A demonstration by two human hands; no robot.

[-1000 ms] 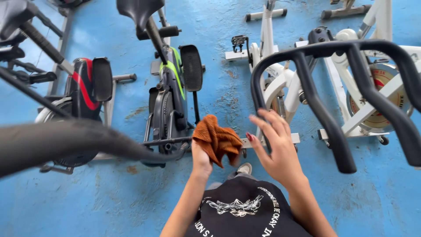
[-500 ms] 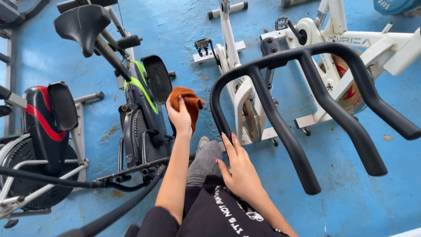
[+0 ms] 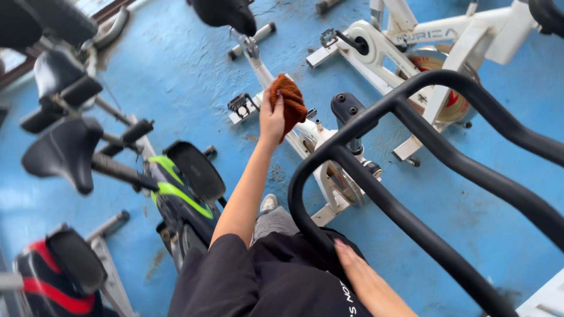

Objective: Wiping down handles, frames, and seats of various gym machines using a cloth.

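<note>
My left hand point(image 3: 271, 117) is stretched out ahead of me and grips a crumpled orange-brown cloth point(image 3: 289, 103), held up in the air over a white exercise bike point(image 3: 320, 149). My right hand point(image 3: 354, 269) is drawn back near my black shirt and rests against the lower bend of a thick black handlebar point(image 3: 382, 194) that loops across the right of the view. Its fingers are mostly hidden behind the bar, so I cannot see whether they curl round it.
A black and green exercise bike point(image 3: 176, 194) with a black saddle point(image 3: 64, 149) stands to my left. A red and black machine point(image 3: 56, 276) is at the lower left. Another white bike point(image 3: 435, 53) stands at the upper right. The floor point(image 3: 470, 199) is worn blue.
My view has swung left and tilted. My left arm has reached further forward with the cloth, and my right hand has dropped back to the handlebar's lower bend.
</note>
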